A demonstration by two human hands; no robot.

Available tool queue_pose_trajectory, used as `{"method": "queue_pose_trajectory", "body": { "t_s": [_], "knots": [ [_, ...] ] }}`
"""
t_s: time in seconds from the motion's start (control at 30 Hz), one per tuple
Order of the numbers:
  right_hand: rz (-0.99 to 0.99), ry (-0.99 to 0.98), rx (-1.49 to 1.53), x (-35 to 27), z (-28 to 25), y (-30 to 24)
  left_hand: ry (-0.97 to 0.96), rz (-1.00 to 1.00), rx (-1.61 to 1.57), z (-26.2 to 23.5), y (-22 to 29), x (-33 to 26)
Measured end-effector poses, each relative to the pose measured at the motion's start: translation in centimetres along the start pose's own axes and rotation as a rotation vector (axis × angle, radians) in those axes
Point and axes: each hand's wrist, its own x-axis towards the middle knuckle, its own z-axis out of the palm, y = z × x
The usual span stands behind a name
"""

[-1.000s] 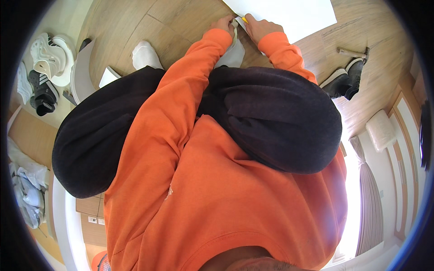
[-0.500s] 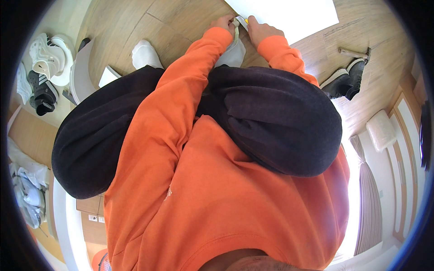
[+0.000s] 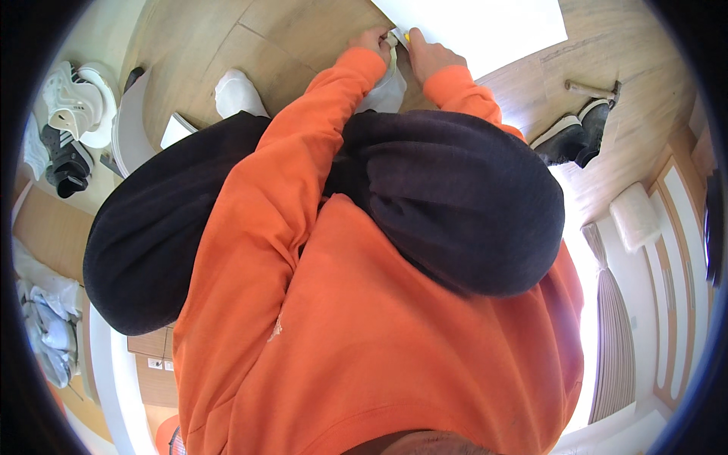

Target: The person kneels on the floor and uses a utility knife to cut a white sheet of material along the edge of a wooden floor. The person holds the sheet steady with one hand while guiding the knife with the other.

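I am crouched over a wooden floor in an orange sweatshirt and dark trousers. Both arms reach forward to the near corner of a white sheet [image 3: 485, 26] lying on the floor. My left hand [image 3: 370, 39] pinches a pale strip [image 3: 393, 54] that hangs down at that corner. My right hand [image 3: 434, 56] sits right beside it, fingers closed, with a small yellow thing [image 3: 407, 36] poking out by the thumb. The two hands almost touch. My knees hide the floor below them. A white sock [image 3: 236, 92] shows at the left.
A pair of black shoes [image 3: 572, 136] and a small hammer-like tool [image 3: 591, 89] lie on the floor at the right. White and black shoes [image 3: 67, 114] are piled at the left. A white cushion [image 3: 633, 216] and a curtain [image 3: 614, 334] are at the right edge.
Both hands stay at the sheet's corner with only a slight shift. Nothing else has moved.
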Motion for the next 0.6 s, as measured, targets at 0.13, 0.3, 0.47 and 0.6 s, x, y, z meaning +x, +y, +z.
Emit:
{"method": "queue_pose_trajectory", "body": {
  "t_s": [0.13, 0.3, 0.47, 0.6],
  "knots": [
    [-0.011, 0.048, 0.019, 0.9, 0.8, 0.6, -0.055, 0.004, 0.033, -1.0, 1.5, -0.4],
    [-0.016, 0.058, 0.004, 1.3, 1.0, 0.2, -0.094, -0.047, 0.081, -0.4, 0.0, 0.3],
    [0.083, 0.011, 0.011, -0.4, 1.1, 0.6, -0.058, 0.000, 0.147, -0.6, 1.4, -0.4],
    [0.058, 0.030, 0.002, -0.6, 0.7, 0.5, -0.242, -0.168, 0.267, -0.7, 1.5, 1.1]
  ]
}}
